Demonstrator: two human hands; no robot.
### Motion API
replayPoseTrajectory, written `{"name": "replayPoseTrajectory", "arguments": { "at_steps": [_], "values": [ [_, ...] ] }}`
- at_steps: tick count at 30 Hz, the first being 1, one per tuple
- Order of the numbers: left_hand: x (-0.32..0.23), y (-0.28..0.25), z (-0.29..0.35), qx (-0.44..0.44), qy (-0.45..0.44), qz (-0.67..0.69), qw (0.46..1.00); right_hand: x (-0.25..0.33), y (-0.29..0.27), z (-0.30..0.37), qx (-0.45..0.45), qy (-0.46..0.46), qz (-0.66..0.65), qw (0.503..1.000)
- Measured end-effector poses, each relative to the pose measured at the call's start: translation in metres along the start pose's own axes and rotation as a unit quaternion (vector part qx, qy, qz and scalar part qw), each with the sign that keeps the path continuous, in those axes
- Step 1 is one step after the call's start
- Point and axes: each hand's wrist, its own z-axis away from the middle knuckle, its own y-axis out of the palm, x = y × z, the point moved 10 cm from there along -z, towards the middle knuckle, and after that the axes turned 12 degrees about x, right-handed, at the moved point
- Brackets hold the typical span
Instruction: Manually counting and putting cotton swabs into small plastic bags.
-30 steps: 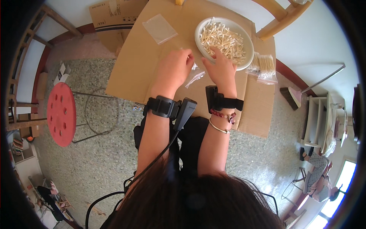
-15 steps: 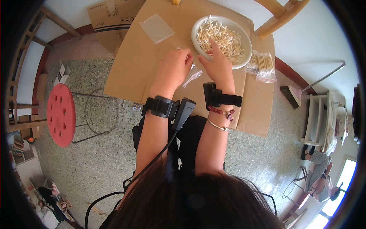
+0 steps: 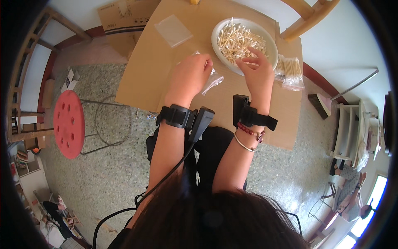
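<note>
Curled in a pinch, my left hand (image 3: 190,79) grips a small clear plastic bag (image 3: 213,84), part of which sticks out beside the fingers. What that bag contains is hidden by the hand. At the near right rim of a white round bowl (image 3: 216,49), my right hand (image 3: 258,74) has its thumb and fingers apart, with nothing visible between them. Loose wooden cotton swabs (image 3: 238,39) with white tips fill the bowl. Right of it lie clear bags packed with cotton swabs (image 3: 292,68). A flat clear bag (image 3: 173,31) rests at the far left of the cardboard.
Cardboard (image 3: 143,74) covers the work surface. A wooden chair (image 3: 304,18) stands at the far right, beyond the bowl. On the left is a red round stool (image 3: 69,124). A broom (image 3: 320,106) leans at the right, and a person (image 3: 350,195) sits farther off.
My right hand has shifted right and slightly nearer, from over the swabs to the bowl's near right rim. My left hand stays nearly in place with the bag. The whole view shifted slightly.
</note>
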Motion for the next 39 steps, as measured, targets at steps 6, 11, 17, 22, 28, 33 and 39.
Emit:
{"name": "replayPoseTrajectory", "arguments": {
  "at_steps": [6,11,17,22,28,33,39],
  "values": [
    [0.004,-0.002,-0.003,0.003,0.0,-0.012,1.0,0.009,-0.012,0.001,-0.068,-0.032,-0.019,0.997],
    [-0.004,-0.007,0.0,0.004,0.0,0.058,0.998,0.02,-0.023,0.007,-0.119,-0.069,-0.085,0.987],
    [-0.022,-0.023,0.0,-0.082,0.058,0.173,0.98,0.019,0.0,0.001,-0.017,-0.077,-0.292,0.953],
    [-0.032,-0.036,0.002,-0.129,0.112,0.19,0.967,0.034,0.012,0.002,0.036,-0.075,-0.333,0.939],
    [-0.039,-0.039,0.003,-0.145,0.146,0.161,0.965,0.047,0.024,0.003,0.098,-0.098,-0.354,0.925],
    [-0.035,-0.038,0.002,-0.141,0.127,0.197,0.962,0.047,0.023,0.004,0.098,-0.096,-0.354,0.925],
    [-0.024,-0.031,-0.005,-0.089,0.136,0.4,0.902,0.047,0.021,0.004,0.076,-0.109,-0.273,0.953]
  ]
}}
